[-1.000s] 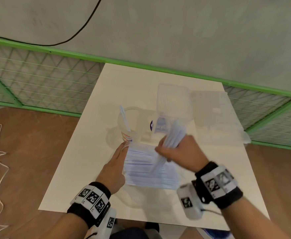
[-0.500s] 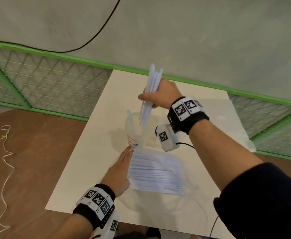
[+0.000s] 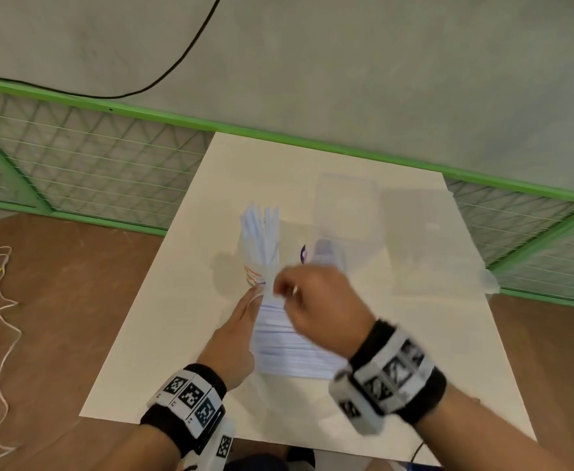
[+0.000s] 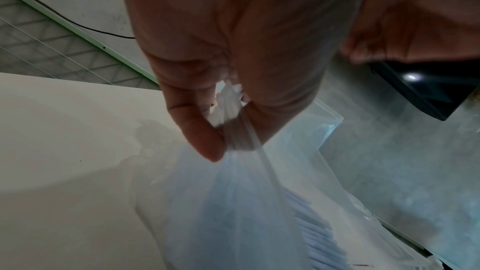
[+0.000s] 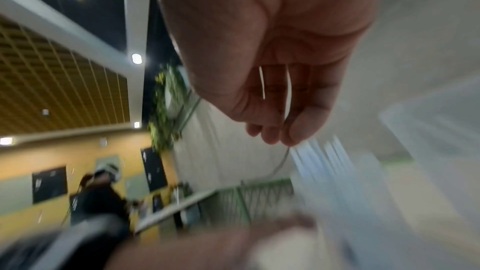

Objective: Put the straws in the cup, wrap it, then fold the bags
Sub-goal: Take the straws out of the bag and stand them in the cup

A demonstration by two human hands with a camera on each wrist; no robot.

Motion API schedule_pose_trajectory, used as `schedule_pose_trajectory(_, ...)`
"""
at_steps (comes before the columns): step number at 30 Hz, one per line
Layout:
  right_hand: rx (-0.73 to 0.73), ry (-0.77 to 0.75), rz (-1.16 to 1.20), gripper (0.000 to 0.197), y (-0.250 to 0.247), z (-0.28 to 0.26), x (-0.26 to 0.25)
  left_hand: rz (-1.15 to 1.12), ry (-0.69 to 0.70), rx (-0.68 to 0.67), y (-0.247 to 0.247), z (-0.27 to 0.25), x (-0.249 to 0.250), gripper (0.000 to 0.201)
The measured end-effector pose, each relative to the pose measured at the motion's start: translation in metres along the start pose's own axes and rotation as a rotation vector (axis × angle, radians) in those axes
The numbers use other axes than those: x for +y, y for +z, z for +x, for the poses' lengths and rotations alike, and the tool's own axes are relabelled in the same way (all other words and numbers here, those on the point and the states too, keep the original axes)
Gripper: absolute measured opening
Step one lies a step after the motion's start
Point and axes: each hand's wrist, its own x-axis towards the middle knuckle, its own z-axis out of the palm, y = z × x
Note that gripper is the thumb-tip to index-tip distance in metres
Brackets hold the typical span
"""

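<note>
While bunched in the cup (image 3: 255,271) — straws (image 3: 261,232), upright.

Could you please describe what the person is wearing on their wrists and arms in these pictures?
Both hands are bare. The left wrist carries a black band faced with white panels printed with black square fiducial markers, and a white camera unit bearing another marker. The right wrist wears a matching black band with marker panels and a white camera unit. No sleeve shows.
</note>
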Motion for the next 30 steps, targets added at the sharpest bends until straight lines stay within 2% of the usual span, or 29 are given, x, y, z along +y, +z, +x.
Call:
schedule_pose_trajectory(3,-0.330,0.100,-0.163,0.031,0.066,-0.033,0.022,-0.009,0.016,-0.007,0.004,0.001,-0.001,0.106)
schedule_pose_trajectory(5,-0.418,0.125,-0.259,0.034,0.098,-0.049,0.037,0.001,0.022,-0.006,0.006,0.002,-0.001,0.106)
schedule_pose_trajectory(13,-0.327,0.106,-0.444,0.046,0.151,-0.063,0.052,0.013,0.021,0.019,0.008,-0.003,-0.006,0.105)
schedule_pose_trajectory(21,-0.350,0.105,-0.530,0.033,0.155,-0.058,0.055,0.025,0.005,0.032,0.006,-0.007,-0.007,0.105)
schedule_pose_trajectory(30,-0.399,0.106,-0.556,0.029,0.151,-0.058,0.045,0.027,0.007,0.034,0.008,-0.007,-0.011,0.106)
